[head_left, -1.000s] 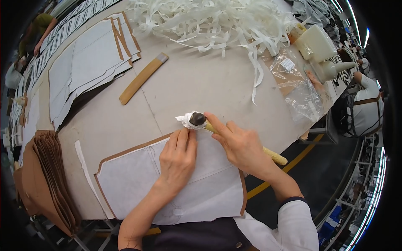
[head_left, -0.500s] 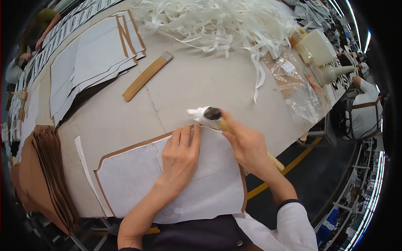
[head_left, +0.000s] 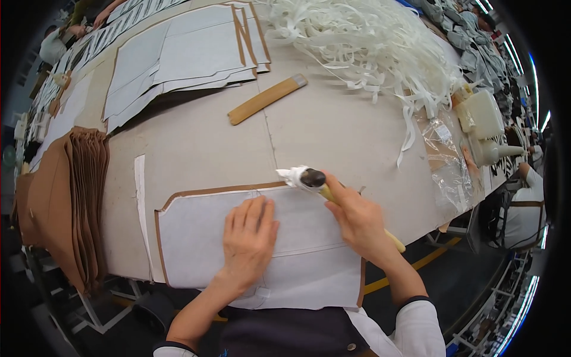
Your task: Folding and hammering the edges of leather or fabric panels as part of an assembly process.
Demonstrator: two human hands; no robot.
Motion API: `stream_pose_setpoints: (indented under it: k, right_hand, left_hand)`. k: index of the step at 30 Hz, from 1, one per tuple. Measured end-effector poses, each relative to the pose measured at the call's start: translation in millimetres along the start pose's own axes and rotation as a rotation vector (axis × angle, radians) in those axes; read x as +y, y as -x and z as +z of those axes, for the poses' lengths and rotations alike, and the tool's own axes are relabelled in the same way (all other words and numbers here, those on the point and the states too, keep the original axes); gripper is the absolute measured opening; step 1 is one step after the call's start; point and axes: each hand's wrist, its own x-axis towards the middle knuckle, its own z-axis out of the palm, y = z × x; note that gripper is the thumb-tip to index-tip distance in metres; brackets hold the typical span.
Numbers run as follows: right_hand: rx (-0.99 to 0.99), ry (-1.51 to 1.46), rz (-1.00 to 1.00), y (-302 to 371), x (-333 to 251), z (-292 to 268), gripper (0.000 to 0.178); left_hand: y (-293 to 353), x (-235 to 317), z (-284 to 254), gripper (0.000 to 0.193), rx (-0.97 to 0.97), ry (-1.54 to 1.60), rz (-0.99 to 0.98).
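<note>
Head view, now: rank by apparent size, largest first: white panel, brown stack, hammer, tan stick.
1. White panel
2. Brown stack
3. Hammer and tan stick: unsure, since the right hand hides part of the hammer.

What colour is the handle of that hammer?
The hammer handle is pale yellow, seen best in the head view.

A broad, pale work table (head_left: 351, 134) spreads beneath the grip and out beyond it; I catch its metal legs (head_left: 90, 310) well down to the left. Below and right of the grip, a yellow stripe (head_left: 423, 260) crosses the dark floor (head_left: 431, 282). Farther right stands a chair (head_left: 527, 203), and white strip lights (head_left: 522, 309) glow along that side.
</note>
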Motion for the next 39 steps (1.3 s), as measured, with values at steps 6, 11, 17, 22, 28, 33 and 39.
stream_pose_setpoints:
  k: [6,11,17,22,28,33,39]
  right_hand:
    - [-0.045,-0.058,-0.207,-61.5,-36.7,19.2,0.067]
    - [-0.142,0.143,-0.278,-51.3,-29.4,40.3,0.065]
    - [-0.114,0.094,-0.247,-46.9,-40.8,44.9,0.063]
    - [-0.196,0.122,-0.220,-53.0,-42.9,42.5,0.062]
    - [-0.166,-0.092,-0.365,-72.1,-60.0,67.5,0.065]
    - [-0.183,-0.067,-0.389,-113.6,-99.9,101.3,0.064]
    - [-0.269,0.030,-0.431,-120.5,-106.1,109.2,0.063]
  left_hand:
    - [15.9,-18.4,-7.8,0.050,0.060,-0.065,-0.061]
    - [14.8,-16.5,-6.3,0.049,0.074,-0.055,-0.074]
    - [20.4,-21.2,-9.0,0.048,0.096,-0.028,-0.081]
    - [29.2,-34.0,-19.9,0.047,0.094,-0.022,-0.123]
    - [63.6,-66.8,-51.2,0.049,0.126,-0.160,-0.350]
    - [67.6,-77.5,-53.1,0.051,0.147,-0.191,-0.394]
    - [71.9,-81.8,-48.3,0.051,0.170,-0.206,-0.421]
